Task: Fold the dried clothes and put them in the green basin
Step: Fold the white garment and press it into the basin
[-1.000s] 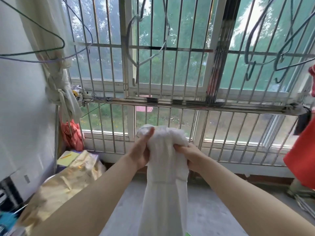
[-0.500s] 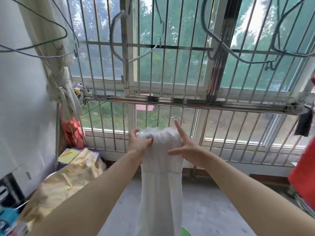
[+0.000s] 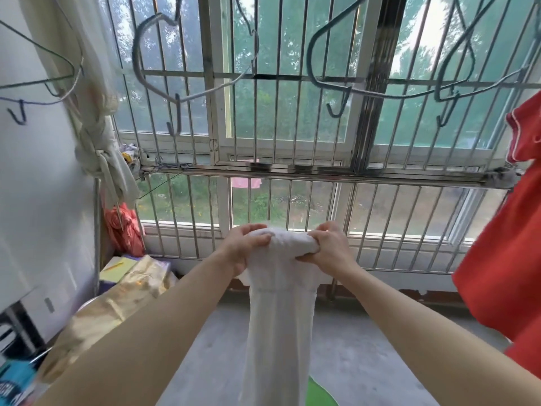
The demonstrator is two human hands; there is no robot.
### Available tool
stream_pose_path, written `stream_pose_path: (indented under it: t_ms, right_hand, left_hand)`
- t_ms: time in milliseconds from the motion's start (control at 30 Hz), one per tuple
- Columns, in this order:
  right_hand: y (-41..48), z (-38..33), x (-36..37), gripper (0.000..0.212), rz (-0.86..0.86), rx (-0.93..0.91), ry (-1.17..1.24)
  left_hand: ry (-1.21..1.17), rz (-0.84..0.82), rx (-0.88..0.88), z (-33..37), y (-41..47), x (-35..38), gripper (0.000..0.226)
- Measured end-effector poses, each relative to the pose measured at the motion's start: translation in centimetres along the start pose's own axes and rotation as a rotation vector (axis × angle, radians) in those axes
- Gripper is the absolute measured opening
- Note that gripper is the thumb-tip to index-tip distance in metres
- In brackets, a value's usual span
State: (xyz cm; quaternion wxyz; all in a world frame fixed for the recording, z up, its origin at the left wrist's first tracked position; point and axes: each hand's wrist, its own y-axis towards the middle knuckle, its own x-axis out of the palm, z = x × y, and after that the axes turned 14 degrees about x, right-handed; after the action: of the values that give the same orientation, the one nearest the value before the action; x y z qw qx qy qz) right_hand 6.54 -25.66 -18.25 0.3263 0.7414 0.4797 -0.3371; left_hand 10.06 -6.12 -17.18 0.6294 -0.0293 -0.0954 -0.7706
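We record a grey concrete floor (image 3: 366, 347), mottled and matt, running to the foot of the barred window wall. At the bottom edge of view a green basin (image 3: 320, 394) sits on it. Only a slice of its rim shows, the rest cut off by the frame or hidden behind a hanging white garment (image 3: 281, 332). By the left wall we note a crumpled gold bag (image 3: 117, 309) and a purple box (image 3: 164, 265) topped with yellow paper (image 3: 115, 266). Whether these touch the floor we cannot tell.

Green basin (image 3: 321, 394), white garment (image 3: 281, 332) — both cut by bottom edge.
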Motion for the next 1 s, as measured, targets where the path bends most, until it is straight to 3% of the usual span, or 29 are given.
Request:
stream_pose_path:
  t_ms: [67, 200, 300, 433, 567, 667, 767, 933, 1000]
  right_hand:
    - [0.2, 0.1, -0.5, 0.048, -0.04, 0.049, 0.165]
    - [0.0, 0.2, -1.1, 0.033, -0.205, 0.105, 0.612]
    - [0.2, 0.2, -1.3, 0.03, -0.219, 0.142, 0.736]
    - [0.2, 0.1, -2.1, 0.031, -0.339, 0.168, 0.896]
    - [0.6, 0.3, -2.8, 0.042, -0.404, 0.143, 0.956]
    - [1.1, 0.3, -3.3, 0.07, -0.459, 0.13, 0.976]
    - [1.4, 0.4, -3.9, 0.059, -0.492, 0.101, 0.994]
    - [1.6, 0.9, -5.1, 0.04, -0.596, 0.212, 1.013]
    - [1.9, 1.1, -5.2, 0.042, -0.606, 0.295, 1.011]
  left_hand:
    - [-0.089, -0.027, -0.012, 0.7, -0.3, -0.3, 0.051]
    - [-0.129, -0.128, 0.065, 1.2, -0.6, -0.6, 0.091]
    - [0.016, -0.223, 0.188, 0.2, -0.7, -0.8, 0.124]
    - [0.303, -0.214, 0.292, -2.5, -1.0, -1.0, 0.142]
    - [0.38, -0.227, 0.329, -4.8, -1.0, -0.9, 0.12]
    - [0.283, -0.232, 0.343, -5.0, -1.2, -0.1, 0.107]
    - [0.145, -0.259, 0.273, -5.0, -1.1, -0.1, 0.104]
    - [0.089, -0.349, 0.141, -4.7, -1.7, 0.7, 0.06]
    - [0.006, -0.339, 0.085, -5.1, -1.6, 1.2, 0.063]
